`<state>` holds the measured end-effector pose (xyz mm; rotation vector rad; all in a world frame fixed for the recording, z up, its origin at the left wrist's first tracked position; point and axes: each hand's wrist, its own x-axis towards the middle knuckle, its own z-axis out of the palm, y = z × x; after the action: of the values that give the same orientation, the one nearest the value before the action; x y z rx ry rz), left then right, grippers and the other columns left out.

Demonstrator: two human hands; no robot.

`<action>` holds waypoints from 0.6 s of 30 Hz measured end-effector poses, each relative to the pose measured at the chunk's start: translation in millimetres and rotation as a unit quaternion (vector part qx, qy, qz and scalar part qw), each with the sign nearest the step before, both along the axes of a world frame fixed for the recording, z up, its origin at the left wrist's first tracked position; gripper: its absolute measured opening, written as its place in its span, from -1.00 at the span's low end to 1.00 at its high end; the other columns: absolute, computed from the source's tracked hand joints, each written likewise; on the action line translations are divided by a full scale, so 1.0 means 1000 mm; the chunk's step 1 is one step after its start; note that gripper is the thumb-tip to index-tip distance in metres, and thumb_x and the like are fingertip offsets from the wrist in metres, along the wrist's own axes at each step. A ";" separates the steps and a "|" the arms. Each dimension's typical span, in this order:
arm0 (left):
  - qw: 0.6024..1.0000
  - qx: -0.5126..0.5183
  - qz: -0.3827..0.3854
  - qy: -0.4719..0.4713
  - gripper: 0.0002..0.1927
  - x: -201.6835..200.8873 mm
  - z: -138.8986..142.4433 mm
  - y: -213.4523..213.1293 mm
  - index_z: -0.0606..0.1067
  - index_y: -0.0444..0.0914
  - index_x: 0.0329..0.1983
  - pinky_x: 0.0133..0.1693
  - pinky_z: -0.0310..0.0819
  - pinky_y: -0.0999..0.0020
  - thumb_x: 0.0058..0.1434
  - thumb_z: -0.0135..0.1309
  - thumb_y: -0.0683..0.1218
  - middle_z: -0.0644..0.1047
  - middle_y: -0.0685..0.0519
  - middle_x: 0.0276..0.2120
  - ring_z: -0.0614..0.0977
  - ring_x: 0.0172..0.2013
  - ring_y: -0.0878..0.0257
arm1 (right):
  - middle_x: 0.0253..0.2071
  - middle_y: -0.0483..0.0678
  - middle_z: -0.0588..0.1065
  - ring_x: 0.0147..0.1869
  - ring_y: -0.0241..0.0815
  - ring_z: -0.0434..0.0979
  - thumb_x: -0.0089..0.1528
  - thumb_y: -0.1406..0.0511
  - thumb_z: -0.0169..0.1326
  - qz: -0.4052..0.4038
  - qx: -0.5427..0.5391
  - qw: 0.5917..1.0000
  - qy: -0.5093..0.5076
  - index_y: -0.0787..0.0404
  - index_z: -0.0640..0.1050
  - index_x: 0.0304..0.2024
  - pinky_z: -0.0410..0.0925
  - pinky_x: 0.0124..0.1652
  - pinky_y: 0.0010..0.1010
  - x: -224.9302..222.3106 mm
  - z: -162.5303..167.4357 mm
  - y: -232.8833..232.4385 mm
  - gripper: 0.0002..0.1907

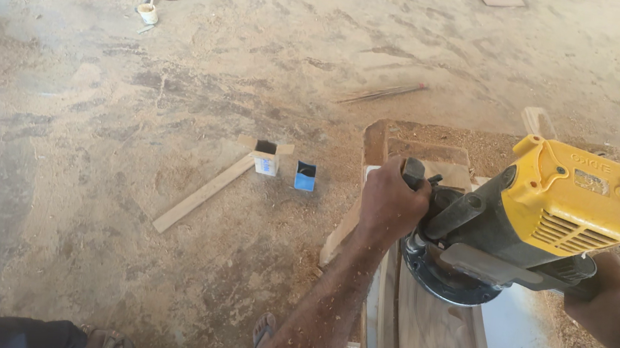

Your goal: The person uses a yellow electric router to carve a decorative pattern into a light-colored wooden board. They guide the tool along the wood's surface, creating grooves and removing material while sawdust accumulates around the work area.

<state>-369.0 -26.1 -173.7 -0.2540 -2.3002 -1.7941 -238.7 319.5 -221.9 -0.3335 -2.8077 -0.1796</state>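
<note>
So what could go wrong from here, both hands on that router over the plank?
1. The router sits near the plank's end; it may tip off the edge.
2. A sandalled foot stands close under the work, exposed if the tool drops.
3. Sawdust coats the left hand; its hold on the knob could slip. Right hand is partly hidden.

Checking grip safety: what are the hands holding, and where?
Both grip the yellow router: left hand on its left side handle, right hand on the right handle, mostly hidden.
</note>
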 end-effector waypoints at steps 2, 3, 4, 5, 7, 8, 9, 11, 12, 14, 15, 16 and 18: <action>1.000 -0.005 0.004 -0.002 -0.71 -0.001 -0.001 0.001 0.55 -0.38 -0.20 -0.18 0.56 0.09 0.11 0.17 -0.08 0.63 -0.25 -0.37 0.70 -0.26 -0.15 | -0.38 -0.03 0.58 -0.32 -0.07 0.67 0.06 0.16 0.30 0.017 0.009 1.000 0.016 0.10 0.55 -0.11 0.53 -0.25 -0.33 0.001 -0.002 0.001 -0.62; 1.000 -0.008 0.006 -0.004 -0.70 0.000 -0.002 0.001 0.54 -0.39 -0.18 -0.18 0.55 0.09 0.10 0.17 -0.08 0.62 -0.25 -0.36 0.69 -0.26 -0.15 | -0.36 -0.03 0.58 -0.31 -0.06 0.66 0.04 0.16 0.30 0.042 0.015 0.998 0.041 0.11 0.55 -0.15 0.52 -0.24 -0.33 0.001 -0.003 0.001 -0.63; 1.000 -0.001 0.008 0.006 -0.70 0.000 -0.002 0.001 0.55 -0.39 -0.17 -0.17 0.56 0.09 0.10 0.17 -0.09 0.63 -0.25 -0.35 0.69 -0.25 -0.15 | -0.34 -0.03 0.58 -0.29 -0.04 0.65 0.01 0.17 0.30 0.068 0.021 0.995 0.066 0.11 0.54 -0.18 0.51 -0.24 -0.32 0.002 -0.004 0.002 -0.63; 1.000 0.007 0.011 0.016 -0.70 0.000 -0.002 0.001 0.55 -0.39 -0.16 -0.17 0.56 0.10 0.10 0.17 -0.09 0.63 -0.25 -0.34 0.69 -0.24 -0.15 | -0.36 -0.02 0.57 -0.32 -0.06 0.65 0.03 0.18 0.30 0.053 0.006 0.997 0.052 0.12 0.54 -0.14 0.51 -0.25 -0.32 0.002 -0.005 0.002 -0.62; 1.000 0.016 0.009 0.015 -0.70 0.001 -0.002 0.000 0.56 -0.38 -0.16 -0.16 0.56 0.10 0.10 0.16 -0.09 0.63 -0.25 -0.34 0.70 -0.23 -0.15 | -0.41 -0.01 0.56 -0.37 -0.08 0.65 0.06 0.21 0.30 0.024 -0.023 0.999 0.024 0.12 0.56 -0.07 0.52 -0.27 -0.32 0.002 -0.007 0.004 -0.60; 1.000 0.016 0.005 0.005 -0.70 0.001 -0.002 0.000 0.56 -0.38 -0.16 -0.16 0.56 0.10 0.11 0.16 -0.09 0.63 -0.25 -0.34 0.70 -0.23 -0.14 | -0.40 -0.02 0.56 -0.36 -0.08 0.64 0.06 0.21 0.29 0.028 -0.024 0.999 0.029 0.12 0.56 -0.08 0.52 -0.26 -0.33 0.002 -0.008 0.004 -0.61; 1.000 0.016 0.002 -0.005 -0.70 0.001 -0.002 0.000 0.56 -0.38 -0.15 -0.16 0.57 0.11 0.11 0.15 -0.09 0.64 -0.25 -0.34 0.70 -0.23 -0.14 | -0.39 -0.03 0.56 -0.35 -0.09 0.64 0.06 0.21 0.29 0.034 -0.026 0.998 0.035 0.12 0.56 -0.09 0.52 -0.24 -0.34 0.002 -0.008 0.005 -0.63; 1.000 0.018 0.004 -0.002 -0.70 0.003 -0.001 -0.001 0.56 -0.38 -0.16 -0.17 0.56 0.10 0.11 0.16 -0.09 0.63 -0.26 -0.34 0.70 -0.23 -0.15 | -0.39 -0.05 0.56 -0.33 -0.10 0.64 0.06 0.22 0.28 0.043 -0.021 0.998 0.040 0.11 0.56 -0.11 0.52 -0.22 -0.34 0.003 -0.010 0.006 -0.65; 1.000 0.019 0.005 -0.002 -0.70 0.003 -0.001 -0.001 0.56 -0.38 -0.16 -0.17 0.56 0.10 0.11 0.16 -0.09 0.63 -0.26 -0.33 0.69 -0.22 -0.16 | -0.39 -0.06 0.56 -0.31 -0.10 0.64 0.05 0.22 0.27 0.047 -0.014 0.998 0.040 0.11 0.56 -0.11 0.52 -0.21 -0.34 0.003 -0.011 0.006 -0.65; 1.000 0.020 0.007 0.002 -0.71 0.004 0.000 -0.002 0.56 -0.38 -0.17 -0.17 0.56 0.10 0.11 0.17 -0.09 0.63 -0.25 -0.34 0.69 -0.24 -0.16 | -0.38 -0.08 0.56 -0.29 -0.12 0.64 0.07 0.21 0.27 0.064 -0.007 0.997 0.047 0.10 0.55 -0.14 0.52 -0.19 -0.35 0.003 -0.011 0.007 -0.67; 1.000 0.020 0.009 0.004 -0.72 0.005 0.001 -0.002 0.56 -0.38 -0.18 -0.17 0.55 0.10 0.10 0.17 -0.10 0.63 -0.25 -0.35 0.70 -0.24 -0.16 | -0.38 -0.09 0.56 -0.28 -0.13 0.65 0.08 0.20 0.26 0.077 -0.006 0.996 0.055 0.10 0.53 -0.17 0.52 -0.18 -0.36 0.003 -0.011 0.007 -0.70; 1.000 0.023 0.005 -0.002 -0.72 0.005 0.001 -0.002 0.56 -0.38 -0.19 -0.19 0.56 0.11 0.11 0.16 -0.09 0.63 -0.24 -0.35 0.70 -0.25 -0.15 | -0.37 -0.09 0.56 -0.28 -0.12 0.65 0.08 0.20 0.26 0.078 -0.006 0.995 0.056 0.10 0.53 -0.16 0.52 -0.18 -0.35 0.003 -0.011 0.008 -0.69; 0.999 0.029 -0.002 -0.015 -0.74 0.006 0.002 -0.003 0.56 -0.37 -0.21 -0.21 0.57 0.12 0.11 0.15 -0.09 0.63 -0.24 -0.37 0.71 -0.27 -0.13 | -0.35 -0.07 0.57 -0.28 -0.09 0.65 0.05 0.20 0.28 0.070 -0.007 0.996 0.052 0.11 0.54 -0.13 0.52 -0.19 -0.33 0.002 -0.011 0.008 -0.65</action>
<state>-363.5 -28.9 -171.7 -0.2235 -2.2651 -1.8755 -236.5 327.5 -232.7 -0.1433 -2.7185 -0.1082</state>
